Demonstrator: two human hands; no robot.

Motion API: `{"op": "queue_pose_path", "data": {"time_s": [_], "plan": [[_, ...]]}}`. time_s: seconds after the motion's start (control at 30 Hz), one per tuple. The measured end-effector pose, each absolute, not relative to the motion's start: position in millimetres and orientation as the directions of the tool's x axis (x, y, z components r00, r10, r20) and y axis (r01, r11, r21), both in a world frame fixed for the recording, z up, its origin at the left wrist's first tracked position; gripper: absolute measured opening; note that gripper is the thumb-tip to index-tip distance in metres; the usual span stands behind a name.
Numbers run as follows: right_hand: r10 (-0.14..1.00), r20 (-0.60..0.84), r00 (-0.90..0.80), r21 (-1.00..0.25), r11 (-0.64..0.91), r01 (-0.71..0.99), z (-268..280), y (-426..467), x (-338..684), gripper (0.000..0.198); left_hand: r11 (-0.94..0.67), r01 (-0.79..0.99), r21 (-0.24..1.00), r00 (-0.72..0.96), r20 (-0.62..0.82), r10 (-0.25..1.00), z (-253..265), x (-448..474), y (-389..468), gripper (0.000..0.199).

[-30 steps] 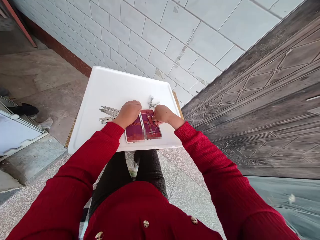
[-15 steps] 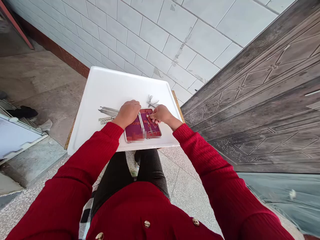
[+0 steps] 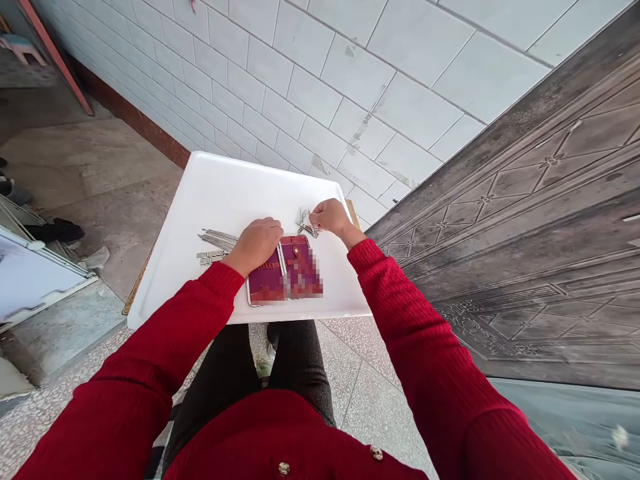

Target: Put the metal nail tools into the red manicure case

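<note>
An open manicure case (image 3: 265,283) with a purple lining and red trim lies on the white tray. My left hand (image 3: 259,241) is over the case's far edge near the spine, its fingers curled down against it. My right hand (image 3: 330,217) is just beyond the case's far right corner, thumb and fingers pinched together. A small metal tool seems to be between them, though its kind is hard to make out. Right beside these fingertips lie metal nippers (image 3: 305,223). Left of my left hand, several slim metal tools (image 3: 217,237) and nail clippers (image 3: 210,257) lie partly covered.
The white tray (image 3: 250,180) has a raised rim and sits on a wooden surface. Beyond it stands a white tiled wall (image 3: 310,73). A grey patterned door panel (image 3: 500,200) is at the right. Blurred blocks hide part of the case.
My right hand has moved from the case's right half up and right to the nippers. Metal tools seen in that half no longer show there. My left hand stays on the case.
</note>
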State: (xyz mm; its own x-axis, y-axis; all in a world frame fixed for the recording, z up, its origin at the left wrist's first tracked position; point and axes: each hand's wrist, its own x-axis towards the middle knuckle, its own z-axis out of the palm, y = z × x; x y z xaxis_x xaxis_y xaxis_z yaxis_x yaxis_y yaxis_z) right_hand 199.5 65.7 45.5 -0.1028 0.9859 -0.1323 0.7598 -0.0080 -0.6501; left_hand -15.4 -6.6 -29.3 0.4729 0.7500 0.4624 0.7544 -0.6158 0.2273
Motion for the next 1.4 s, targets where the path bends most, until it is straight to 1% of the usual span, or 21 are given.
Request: {"op": "queue_pose_path", "data": {"time_s": [0.1,0.17,0.23,0.3,0.37,0.4,0.5,0.57,0.63,0.7,0.77,0.83,0.9,0.93,1.0,1.13,1.2,1.33,1.4], "plan": [[0.977,-0.179,-0.118,-0.518,0.009,0.855,46,74,197,0.025,-0.617,0.753,0.228,0.475,0.46,0.75,-29,-15,-7,0.033],[0.973,-0.195,-0.121,-0.472,0.015,0.881,43,74,197,0.022,-0.614,0.751,0.245,0.465,0.464,0.754,-29,-15,-7,0.033],[0.982,-0.151,-0.112,-0.451,0.032,0.892,40,70,199,0.018,-0.611,0.75,0.254,0.461,0.463,0.757,-28,-15,-7,0.032],[0.992,-0.063,-0.111,-0.422,0.075,0.904,39,60,202,0.015,-0.612,0.749,0.255,0.466,0.454,0.759,-28,-15,-7,0.032],[0.988,0.004,-0.156,-0.401,0.144,0.905,41,45,205,0.013,-0.611,0.751,0.252,0.47,0.446,0.762,-28,-15,-6,0.032],[0.979,0.003,-0.203,-0.409,0.186,0.893,43,35,207,0.013,-0.609,0.753,0.251,0.47,0.443,0.763,-28,-15,-6,0.031],[0.941,-0.085,-0.329,-0.454,0.257,0.853,48,2,210,0.012,-0.605,0.758,0.244,0.473,0.433,0.768,-28,-14,-6,0.031],[0.905,-0.176,-0.387,-0.477,0.266,0.838,48,-22,211,0.011,-0.605,0.757,0.247,0.474,0.431,0.768,-28,-14,-6,0.031],[0.88,-0.231,-0.416,-0.475,0.271,0.837,46,-42,212,0.011,-0.606,0.755,0.25,0.473,0.431,0.768,-28,-14,-6,0.031],[0.866,-0.269,-0.422,-0.432,0.283,0.856,43,-59,212,0.008,-0.607,0.754,0.25,0.475,0.43,0.768,-28,-13,-6,0.031],[0.868,-0.288,-0.405,-0.36,0.294,0.886,42,-69,212,0.006,-0.603,0.756,0.254,0.467,0.437,0.769,-28,-13,-6,0.032],[0.871,-0.3,-0.39,-0.287,0.307,0.907,43,-74,211,0.007,-0.603,0.754,0.263,0.46,0.444,0.769,-28,-13,-6,0.034],[0.862,-0.317,-0.396,-0.252,0.326,0.911,45,-74,209,0.011,-0.601,0.751,0.273,0.455,0.446,0.771,-28,-13,-6,0.035],[0.853,-0.328,-0.405,-0.254,0.334,0.908,47,-72,208,0.013,-0.602,0.749,0.278,0.453,0.447,0.771,-28,-13,-6,0.035],[0.832,-0.36,-0.422,-0.296,0.327,0.897,49,-68,207,0.016,-0.601,0.746,0.288,0.446,0.454,0.771,-29,-13,-6,0.034],[0.755,-0.48,-0.448,-0.496,0.187,0.848,50,-54,212,0.017,-0.606,0.743,0.285,0.448,0.461,0.766,-29,-14,-5,0.032],[0.703,-0.517,-0.488,-0.581,0.13,0.803,49,-47,215,0.016,-0.608,0.744,0.276,0.452,0.462,0.763,-28,-14,-5,0.032],[0.551,-0.596,-0.585,-0.647,0.102,0.755,46,-42,221,0.011,-0.601,0.75,0.277,0.448,0.456,0.769,-28,-13,-5,0.033],[0.5,-0.617,-0.607,-0.671,0.067,0.738,46,-43,224,0.008,-0.596,0.749,0.289,0.441,0.454,0.774,-28,-13,-6,0.033]]}}
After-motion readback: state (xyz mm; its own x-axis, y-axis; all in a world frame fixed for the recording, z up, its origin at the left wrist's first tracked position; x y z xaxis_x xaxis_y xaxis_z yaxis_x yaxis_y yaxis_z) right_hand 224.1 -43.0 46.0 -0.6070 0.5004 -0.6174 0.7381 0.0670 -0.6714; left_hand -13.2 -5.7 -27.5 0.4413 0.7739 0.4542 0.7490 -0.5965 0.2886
